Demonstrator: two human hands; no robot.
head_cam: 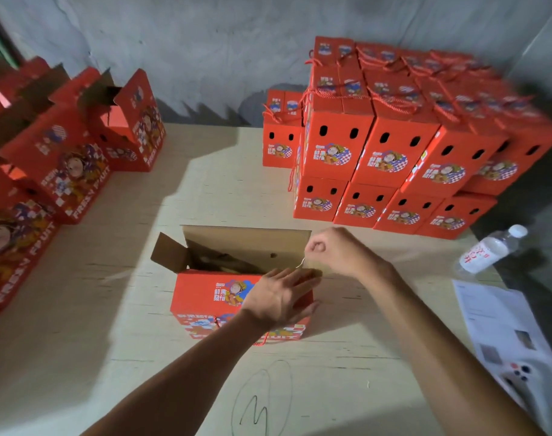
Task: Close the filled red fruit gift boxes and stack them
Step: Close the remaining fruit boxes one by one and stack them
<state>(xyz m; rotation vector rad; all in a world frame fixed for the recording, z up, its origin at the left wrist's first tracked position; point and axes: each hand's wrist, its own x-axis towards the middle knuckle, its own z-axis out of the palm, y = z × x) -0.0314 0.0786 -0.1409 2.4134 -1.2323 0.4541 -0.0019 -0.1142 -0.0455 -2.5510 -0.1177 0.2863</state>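
Open red gift box (211, 297) sits on the pale table (79, 341), directly under both hands. Far lid flap (246, 247) stands up, brown inside showing; a side flap (169, 253) sticks out at the side away from the hands. Contents are dark and shadowed, cannot identify them.

Left hand (279, 298): fingers straight and spread, palm laid flat on the box's near top panel. It covers that panel's corner and part of the printed label. A red cord handle (218, 322) shows just below this wrist, partly hidden by the forearm.

Right hand (334, 250): just beyond the left hand, at the corner of the raised flap. Fingers curled, thumb and forefinger pinching a thin pale strand (301, 262) that runs down toward the left fingertips. What the strand is cannot be told.

Beyond the right hand: stack of closed boxes (394, 152), two layers visible, its far rows blurred. Well out past the left hand: row of unclosed boxes (63, 158), cut off by the frame edge. Outward of the right forearm: water bottle (488, 250) lying down, printed sheets (501, 316), phone (520, 379), motion-blurred.
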